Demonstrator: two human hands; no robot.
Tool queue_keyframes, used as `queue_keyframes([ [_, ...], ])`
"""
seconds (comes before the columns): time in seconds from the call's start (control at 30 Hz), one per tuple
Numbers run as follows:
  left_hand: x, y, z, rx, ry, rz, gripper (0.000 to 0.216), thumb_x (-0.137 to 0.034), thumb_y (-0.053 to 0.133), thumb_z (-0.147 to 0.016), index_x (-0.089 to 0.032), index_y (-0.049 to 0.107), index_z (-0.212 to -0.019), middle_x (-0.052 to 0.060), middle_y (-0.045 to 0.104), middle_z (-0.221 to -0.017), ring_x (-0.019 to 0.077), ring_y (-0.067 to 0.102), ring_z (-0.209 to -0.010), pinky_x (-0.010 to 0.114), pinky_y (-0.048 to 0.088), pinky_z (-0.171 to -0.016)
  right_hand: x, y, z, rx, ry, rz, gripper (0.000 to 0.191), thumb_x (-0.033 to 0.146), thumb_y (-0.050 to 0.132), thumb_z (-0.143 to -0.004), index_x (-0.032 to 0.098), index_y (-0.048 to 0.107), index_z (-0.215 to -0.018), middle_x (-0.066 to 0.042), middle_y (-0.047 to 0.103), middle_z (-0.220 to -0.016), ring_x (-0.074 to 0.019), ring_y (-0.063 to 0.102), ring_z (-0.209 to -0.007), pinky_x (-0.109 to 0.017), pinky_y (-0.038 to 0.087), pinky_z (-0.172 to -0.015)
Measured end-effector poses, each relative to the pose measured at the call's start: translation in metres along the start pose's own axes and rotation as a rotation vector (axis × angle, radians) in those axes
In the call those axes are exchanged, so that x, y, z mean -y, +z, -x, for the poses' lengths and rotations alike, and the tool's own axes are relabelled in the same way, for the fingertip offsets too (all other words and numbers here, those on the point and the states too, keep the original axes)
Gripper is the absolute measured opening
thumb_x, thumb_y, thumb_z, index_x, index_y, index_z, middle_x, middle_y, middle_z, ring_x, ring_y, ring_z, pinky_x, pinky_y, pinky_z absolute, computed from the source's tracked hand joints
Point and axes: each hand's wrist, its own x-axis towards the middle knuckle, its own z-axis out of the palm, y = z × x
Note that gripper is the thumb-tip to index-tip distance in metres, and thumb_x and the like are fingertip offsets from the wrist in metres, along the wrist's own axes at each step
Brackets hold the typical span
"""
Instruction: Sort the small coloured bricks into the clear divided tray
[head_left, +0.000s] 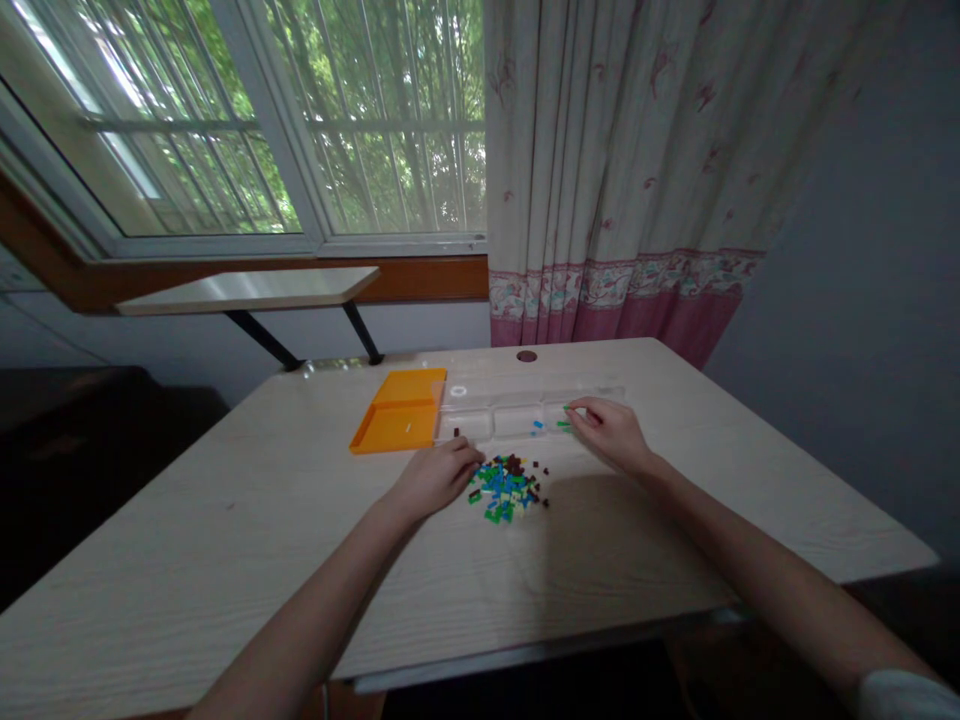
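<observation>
A loose pile of small building bricks (506,490) in blue, green, brown and pale yellow lies on the table. My left hand (442,472) rests at the pile's left edge, its fingers bent together; whatever they pinch is too small to make out. Over the right end of a clear compartmented tray (493,425), my right hand (609,430) pinches a small green brick (568,408). Green bricks (562,425) lie below those fingertips. Blue bricks (538,426) sit in the middle compartment and a brown brick (456,432) in the left one.
An open orange case (397,425) lies left of the tray, with a small white piece (408,428) inside. A raised shelf (255,290) on black brackets stands at the table's back left. Behind the table (225,530) are a barred window and a curtain (600,200).
</observation>
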Motion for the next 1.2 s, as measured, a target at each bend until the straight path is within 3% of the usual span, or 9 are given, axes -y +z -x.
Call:
queue_keyframes([
  [0.17,0.002,0.003,-0.001,-0.012,-0.046,-0.007,0.026,-0.028,0.035,-0.087,-0.023,0.058,-0.1,0.004,0.058,-0.094,0.0164,0.057,-0.086,0.024,0.043,-0.067,-0.02,0.006,-0.003,0.119,0.237,0.103,0.019,0.034,0.051,-0.078,0.022,0.066,-0.079,0.003,0.053,-0.053,-0.0114,0.049,-0.051,-0.021,0.029,-0.05],
  [0.4,0.004,0.006,-0.001,-0.04,-0.071,0.011,0.024,-0.026,0.039,-0.086,-0.024,0.059,-0.098,0.003,0.059,-0.094,0.0162,0.058,-0.086,0.024,0.043,-0.067,-0.029,0.01,-0.003,0.197,0.316,0.103,0.024,0.033,0.046,-0.079,0.023,0.066,-0.089,0.001,0.055,-0.057,-0.012,0.049,-0.053,-0.021,0.029,-0.05],
  [0.57,0.002,0.006,-0.003,-0.065,-0.115,-0.002,0.022,-0.024,0.039,-0.086,-0.023,0.06,-0.093,0.003,0.06,-0.093,0.0162,0.058,-0.085,0.023,0.042,-0.066,-0.01,0.005,-0.001,0.184,0.244,0.025,0.025,0.033,0.045,-0.081,0.021,0.066,-0.089,0.001,0.055,-0.056,-0.0117,0.049,-0.052,-0.022,0.031,-0.051],
  [0.8,0.002,0.006,-0.002,-0.084,-0.195,-0.042,0.021,-0.03,0.042,-0.085,-0.022,0.061,-0.091,0.004,0.06,-0.094,0.018,0.059,-0.085,0.023,0.042,-0.062,0.026,0.016,0.011,0.32,0.052,-0.057,0.022,0.028,0.047,-0.082,0.021,0.065,-0.091,-0.001,0.065,-0.07,-0.0124,0.057,-0.062,-0.021,0.039,-0.06],
  [1.0,0.002,0.008,-0.002,-0.103,-0.192,-0.014,0.02,-0.025,0.041,-0.085,-0.022,0.061,-0.088,0.003,0.059,-0.094,0.0173,0.059,-0.084,0.024,0.042,-0.065,0.042,0.025,0.021,0.407,-0.098,-0.084,0.018,0.024,0.048,-0.082,0.023,0.065,-0.088,0.0,0.069,-0.085,-0.013,0.062,-0.074,-0.022,0.043,-0.067],
  [1.2,-0.011,0.008,-0.005,-0.158,-0.067,0.198,0.017,-0.023,0.04,-0.086,-0.019,0.057,-0.089,0.004,0.056,-0.091,0.0145,0.056,-0.082,0.023,0.043,-0.069,0.055,0.023,0.025,0.34,-0.193,-0.154,0.019,0.025,0.047,-0.083,0.022,0.064,-0.091,0.001,0.069,-0.085,-0.0114,0.062,-0.07,-0.02,0.043,-0.066],
])
